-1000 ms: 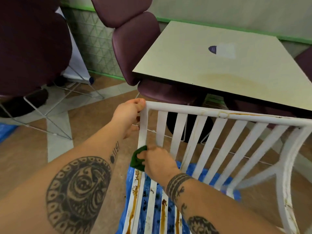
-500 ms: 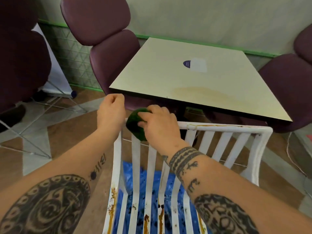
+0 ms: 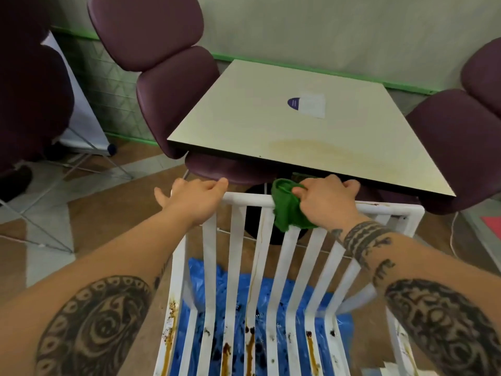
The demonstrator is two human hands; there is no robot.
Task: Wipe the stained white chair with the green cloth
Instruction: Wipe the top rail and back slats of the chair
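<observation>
The white slatted chair (image 3: pixel 233 267) stood directly below the viewer, its back facing away, and everything else is placed from it. The left hand (image 3: pixel 192 198) lay over the left corner of the chair's top rail (image 3: pixel 244 198), thumb splayed out to the side and fingers reaching forward past the rail, relaxed rather than wrapped tight. The right hand (image 3: pixel 325 202) clutched the green cloth (image 3: pixel 287 210), its fingers curled into the bunched fabric and pressing it against the top rail near the middle of the chair's back; the cloth's loose end hung down over the upper ends of two back slats. A thin brown streak (image 3: pixel 368 204) ran along the rail to the right of the cloth, another trailed down one back slat, and dark brown stains (image 3: pixel 250 348) marked the seat slats. A blue plastic sheet (image 3: pixel 217 283) lay on the floor under the chair, showing between the slats. Just beyond the chair's back stood a pale square table (image 3: pixel 298 131), its near edge almost above the right hand's knuckles. Purple padded chairs flanked that table, one beyond the white chair's left corner (image 3: pixel 173 85) and one beyond its right corner (image 3: pixel 447 147).
</observation>
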